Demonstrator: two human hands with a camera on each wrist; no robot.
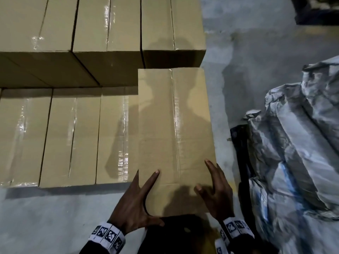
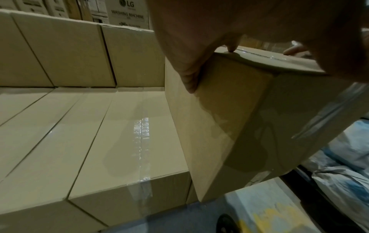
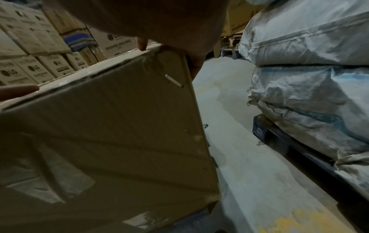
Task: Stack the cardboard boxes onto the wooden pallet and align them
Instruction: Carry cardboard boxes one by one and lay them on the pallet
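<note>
- Cardboard fills most of the head view: you hold one taped cardboard box (image 1: pixel 174 136) in the lower middle of the frame, long side running away from you, its near end raised off the floor and tilted in the left wrist view.
- Your left hand (image 1: pixel 136 204) clamps the box's near left corner, thumb lying up along the top face, the other fingers wrapped round the left side, as the left wrist view shows (image 2: pixel 189 75).
- Your right hand (image 1: pixel 216 191) grips the near right corner, thumb and forefinger spread flat on the top face, the rest of the fingers down the right side. Both hands are spread wide, closed only as far as the corners need.
- The held box sits at the right end of the lower row of boxes (image 1: pixel 69 136), its left side just beside the nearest one; whether they touch you cannot tell.
- Behind that row, in the upper left of the frame, a higher row of boxes (image 1: pixel 106 24) stands; the far end of your box reaches close to its front face.
- No pallet under the stack shows in any view.
- To the right of the frame lie grey woven sacks (image 1: pixel 297 143) on a dark pallet (image 3: pixel 265 130), with bare concrete floor (image 1: pixel 238 52) between them and the boxes.
- Printed washing-machine cartons (image 2: pixel 127 14) stand at the top of the left wrist view, behind the stack.
</note>
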